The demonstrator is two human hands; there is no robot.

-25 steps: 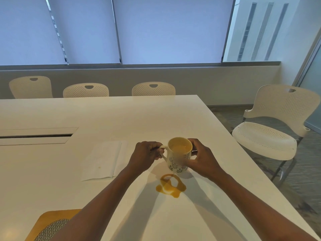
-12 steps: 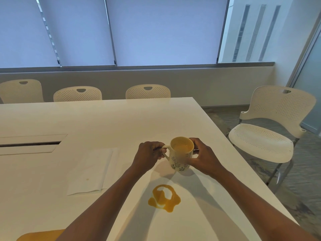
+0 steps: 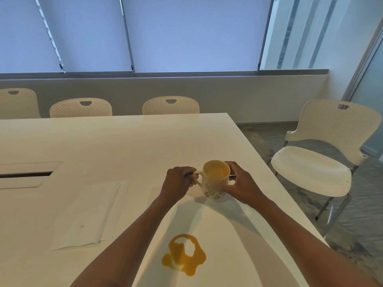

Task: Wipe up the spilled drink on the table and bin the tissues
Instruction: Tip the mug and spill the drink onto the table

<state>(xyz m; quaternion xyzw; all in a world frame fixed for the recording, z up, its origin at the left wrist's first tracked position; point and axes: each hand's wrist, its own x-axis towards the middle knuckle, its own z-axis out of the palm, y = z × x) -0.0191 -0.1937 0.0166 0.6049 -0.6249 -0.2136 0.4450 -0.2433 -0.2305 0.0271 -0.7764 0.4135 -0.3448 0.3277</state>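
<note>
A cream mug (image 3: 215,184) with a leaf pattern, holding an orange-brown drink, stands on the white table (image 3: 124,146). My left hand (image 3: 178,182) grips its handle and my right hand (image 3: 241,184) curls round its right side. An orange puddle of spilled drink (image 3: 183,255) lies on the table nearer to me, between my forearms. White tissues (image 3: 89,214), laid flat with a small stain, lie left of my left arm.
A cable slot (image 3: 24,175) is set into the table at the left. White perforated chairs stand along the far edge (image 3: 171,105) and to the right of the table (image 3: 323,154). The table's right edge runs close to my right arm.
Both hands have carried the mug away from the puddle toward the far side of the table. The gap between mug and spill has grown.
</note>
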